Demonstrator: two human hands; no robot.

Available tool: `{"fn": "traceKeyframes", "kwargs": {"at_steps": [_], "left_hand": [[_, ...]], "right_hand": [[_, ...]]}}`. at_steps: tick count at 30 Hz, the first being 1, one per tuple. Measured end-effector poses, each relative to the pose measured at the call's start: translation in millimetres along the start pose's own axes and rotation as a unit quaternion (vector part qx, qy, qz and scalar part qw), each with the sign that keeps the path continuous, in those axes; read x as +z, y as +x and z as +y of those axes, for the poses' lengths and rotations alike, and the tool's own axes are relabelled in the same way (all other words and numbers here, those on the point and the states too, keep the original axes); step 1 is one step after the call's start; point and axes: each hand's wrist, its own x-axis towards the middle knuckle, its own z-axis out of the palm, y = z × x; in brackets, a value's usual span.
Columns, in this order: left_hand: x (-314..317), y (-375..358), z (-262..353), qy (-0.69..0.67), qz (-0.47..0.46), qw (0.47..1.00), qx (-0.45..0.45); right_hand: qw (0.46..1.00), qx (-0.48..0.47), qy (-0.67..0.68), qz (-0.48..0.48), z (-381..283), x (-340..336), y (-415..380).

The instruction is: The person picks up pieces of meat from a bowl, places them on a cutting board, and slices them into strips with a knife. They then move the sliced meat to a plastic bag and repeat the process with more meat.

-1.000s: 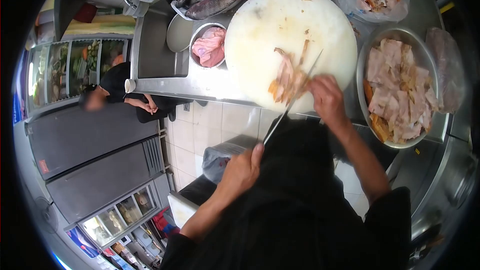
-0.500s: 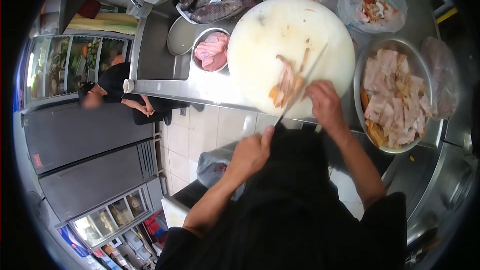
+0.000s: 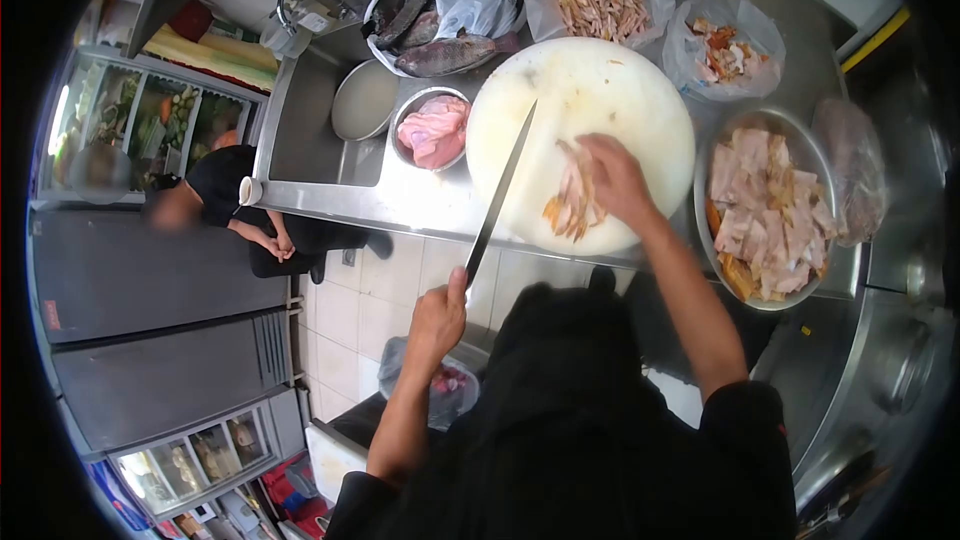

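Note:
A long knife [image 3: 505,185] is in my left hand [image 3: 438,318], its handle gripped near the counter's front edge and its blade slanting up over the left side of the round white board [image 3: 640,90]. My right hand [image 3: 615,175] lies over the right side of a small pile of sliced meat [image 3: 572,202] on the board, its fingers bent and pressed to the slices. The fingertips are partly hidden. Brown crumbs dot the board above the pile.
Right of the board is an oval metal tray [image 3: 703,210] of meat pieces. Behind stand bags of meat strips [image 3: 600,5] and scraps [image 3: 735,52], and whole fish [image 3: 450,55]. Left are a bowl of pink meat [image 3: 433,130] and a sink [image 3: 318,130]. A person [image 3: 225,190] is at the far left.
The knife has moved left, away from the meat, with my left hand lower and farther left. My right hand has moved up and left onto the slices. The camera view has shifted slightly.

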Motion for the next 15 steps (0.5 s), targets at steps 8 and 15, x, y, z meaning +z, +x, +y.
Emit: {"fn": "traceKeyframes", "kwargs": {"at_steps": [8,15], "left_hand": [[11.9,0.0,-35.8,-0.146,-0.084,0.984,-0.056],[3.3,1.2,-64.9,-0.247,-0.163,0.953,-0.07]], "right_hand": [[0.934,0.186,-0.293,-0.084,-35.6,30.3,39.6],[0.944,0.329,-0.028,0.02,-44.9,-7.5,42.8]]}}
